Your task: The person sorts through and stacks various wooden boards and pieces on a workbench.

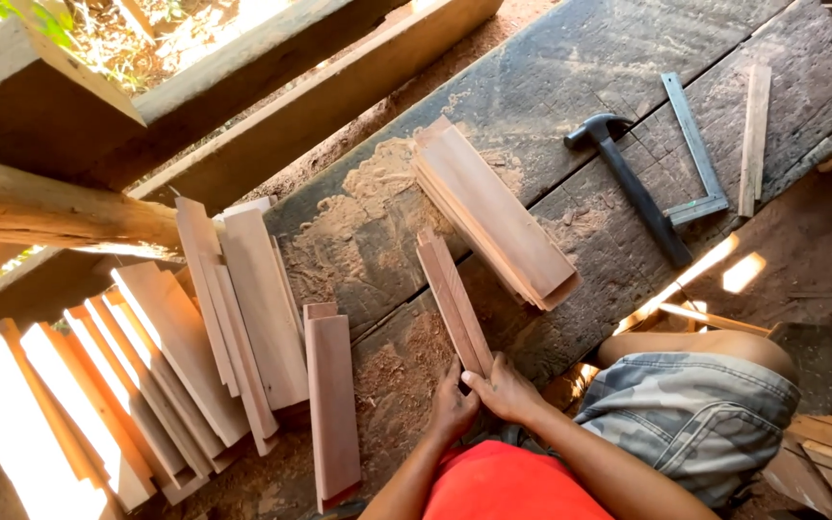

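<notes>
Reddish-brown slat (455, 308), black hammer (633, 183), camouflage shorts (695, 414)

Hammer (633, 188) and metal square (697, 154) sit side by side on the bench (570, 67). Board stack (493, 212) lies left of them, sawdust (368, 207) beside it.

We see a narrow reddish-brown wooden slat (453, 303) lying flat on the dark, weathered workbench (570, 77), its long edges running diagonally from upper left to lower right. Its far end sits on the bench just beside the lower edge of a stack of wider, paler boards (493, 212), near but apart from it. Its near end reaches the bench's front edge, where we find our left hand (453, 409) and right hand (505, 390) pressed together around it, fingers closed on its tip. Sawdust dusts the bench to the slat's left.
</notes>
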